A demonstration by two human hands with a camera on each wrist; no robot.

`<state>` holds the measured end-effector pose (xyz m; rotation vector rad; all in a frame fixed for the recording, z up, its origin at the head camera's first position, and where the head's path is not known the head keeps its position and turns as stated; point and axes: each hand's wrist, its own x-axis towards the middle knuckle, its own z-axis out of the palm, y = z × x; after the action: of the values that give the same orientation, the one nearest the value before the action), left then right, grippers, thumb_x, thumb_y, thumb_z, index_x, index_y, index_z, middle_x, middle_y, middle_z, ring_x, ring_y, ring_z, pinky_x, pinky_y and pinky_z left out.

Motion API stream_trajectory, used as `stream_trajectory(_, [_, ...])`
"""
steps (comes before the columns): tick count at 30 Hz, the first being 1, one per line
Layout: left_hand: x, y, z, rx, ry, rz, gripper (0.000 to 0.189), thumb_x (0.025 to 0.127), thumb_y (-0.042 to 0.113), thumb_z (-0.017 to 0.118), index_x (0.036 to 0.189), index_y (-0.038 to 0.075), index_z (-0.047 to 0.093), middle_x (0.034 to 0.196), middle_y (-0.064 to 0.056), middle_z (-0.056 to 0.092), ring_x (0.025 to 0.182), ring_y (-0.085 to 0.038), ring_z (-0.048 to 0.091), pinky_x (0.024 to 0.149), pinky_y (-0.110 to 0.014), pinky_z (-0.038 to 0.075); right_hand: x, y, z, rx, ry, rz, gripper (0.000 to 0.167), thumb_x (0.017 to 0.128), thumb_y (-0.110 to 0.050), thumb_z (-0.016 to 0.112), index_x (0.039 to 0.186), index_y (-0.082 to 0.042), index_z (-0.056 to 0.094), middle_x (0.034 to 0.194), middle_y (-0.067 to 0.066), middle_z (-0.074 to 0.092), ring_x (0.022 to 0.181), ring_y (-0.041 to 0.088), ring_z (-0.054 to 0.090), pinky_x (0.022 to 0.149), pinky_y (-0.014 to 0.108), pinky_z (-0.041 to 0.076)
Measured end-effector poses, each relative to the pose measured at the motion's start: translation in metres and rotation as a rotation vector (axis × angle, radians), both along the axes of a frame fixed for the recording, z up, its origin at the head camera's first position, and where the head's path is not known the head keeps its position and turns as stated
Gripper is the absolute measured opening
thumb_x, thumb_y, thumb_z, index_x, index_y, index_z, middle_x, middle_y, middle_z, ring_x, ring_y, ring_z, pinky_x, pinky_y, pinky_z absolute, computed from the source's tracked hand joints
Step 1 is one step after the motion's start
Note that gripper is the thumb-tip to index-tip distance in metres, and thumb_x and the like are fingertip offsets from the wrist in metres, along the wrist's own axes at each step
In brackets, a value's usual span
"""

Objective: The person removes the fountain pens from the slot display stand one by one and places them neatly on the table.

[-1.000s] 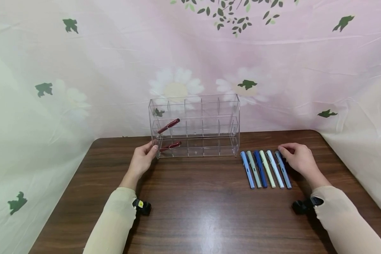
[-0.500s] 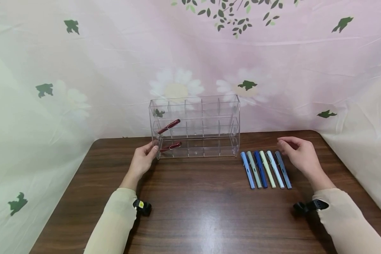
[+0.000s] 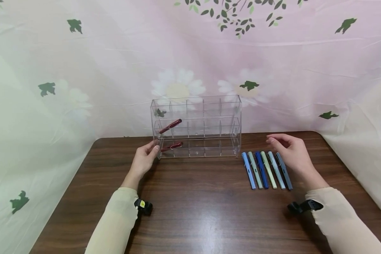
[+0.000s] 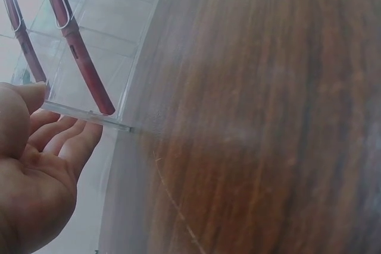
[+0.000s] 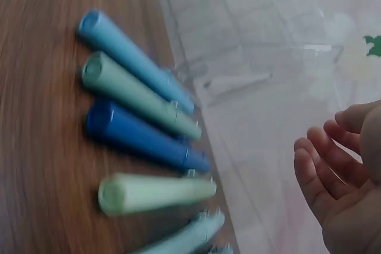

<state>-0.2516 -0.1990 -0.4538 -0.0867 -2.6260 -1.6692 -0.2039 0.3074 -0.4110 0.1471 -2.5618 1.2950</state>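
A clear acrylic pen rack [image 3: 197, 132] with tiers of small compartments stands at the back of the table. My left hand [image 3: 144, 158] grips its left side, thumb in front and fingers behind. Two dark red pens lean in the leftmost compartments, an upper red pen [image 3: 170, 126] and a lower red pen [image 3: 172, 146]; the left wrist view shows a red pen [image 4: 80, 52] just beyond my fingers. Over the far end of a row of pens hangs my right hand [image 3: 290, 151], fingers loosely curved and holding nothing. The rightmost is a grey-blue pen [image 3: 284, 172].
The row runs left to right: light blue pen [image 3: 249, 171], grey-green pen [image 3: 255, 171], dark blue pen [image 3: 262, 171], pale green pen [image 3: 268, 171], pale blue pen [image 3: 276, 171]. A flowered cloth [image 3: 127, 70] hangs behind the brown wooden table [image 3: 193, 204].
My right hand has lifted off the grey-blue pen at the row's right end and moved left over the pens' far ends. My left hand keeps its grip on the rack.
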Motion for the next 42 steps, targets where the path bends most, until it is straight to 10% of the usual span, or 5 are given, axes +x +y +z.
stream_trajectory(13, [-0.001,0.001,-0.001,-0.009,0.009,0.003,0.046,0.115,0.019,0.054,0.157,-0.001,0.053,0.143,-0.024,0.068,0.129,-0.03,0.067,0.115,-0.046,0.057,-0.008,-0.04,0.011,-0.168,0.014,0.125,0.03,0.109,-0.017,0.067,0.127,0.006,0.073,0.097,-0.024,0.077,0.085,0.001,0.076,0.075,0.017,0.067])
stream_trajectory(28, [-0.002,0.004,-0.004,0.033,0.003,0.034,0.045,0.115,0.018,0.055,0.155,-0.001,0.054,0.144,-0.025,0.068,0.129,-0.028,0.066,0.113,-0.036,0.058,-0.017,-0.094,0.012,-0.217,0.001,0.234,0.029,0.11,-0.016,0.066,0.125,0.007,0.075,0.109,0.022,0.079,0.087,0.01,0.077,0.076,0.025,0.069])
stream_trajectory(42, [0.001,0.005,-0.005,0.136,-0.036,0.016,0.049,0.115,0.018,0.052,0.16,-0.001,0.047,0.151,-0.029,0.061,0.141,-0.04,0.061,0.118,-0.048,0.053,-0.025,-0.135,0.007,-0.29,-0.008,0.337,0.025,0.108,-0.007,0.065,0.122,0.011,0.073,0.112,0.035,0.076,0.089,0.023,0.079,0.08,0.028,0.069])
